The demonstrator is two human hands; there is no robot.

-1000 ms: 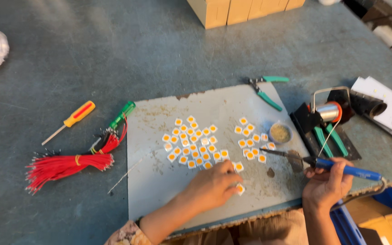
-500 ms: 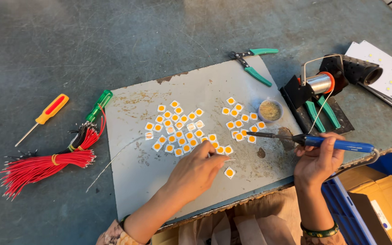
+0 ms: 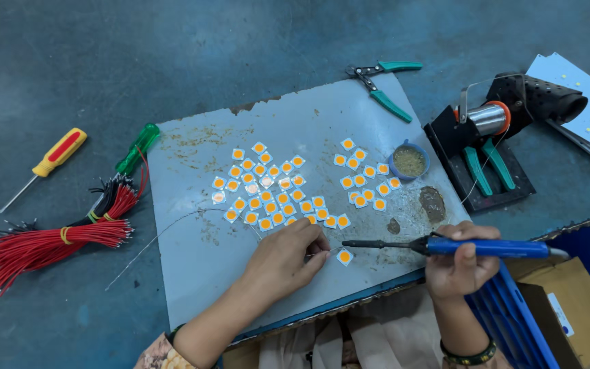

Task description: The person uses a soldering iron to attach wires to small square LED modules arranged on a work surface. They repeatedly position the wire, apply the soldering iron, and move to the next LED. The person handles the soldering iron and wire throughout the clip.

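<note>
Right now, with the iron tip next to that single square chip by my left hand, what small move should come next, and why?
Probably ease the soldering iron tip left onto the lone chip. The tip sits just short of it, while the left hand fingers pinch a thin wire at the chip's edge, so wire and chip look ready for heat.

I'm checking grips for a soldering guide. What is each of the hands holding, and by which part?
The right hand holds the soldering iron by its blue handle. The left hand pinches the thin solder wire near its end.
</note>
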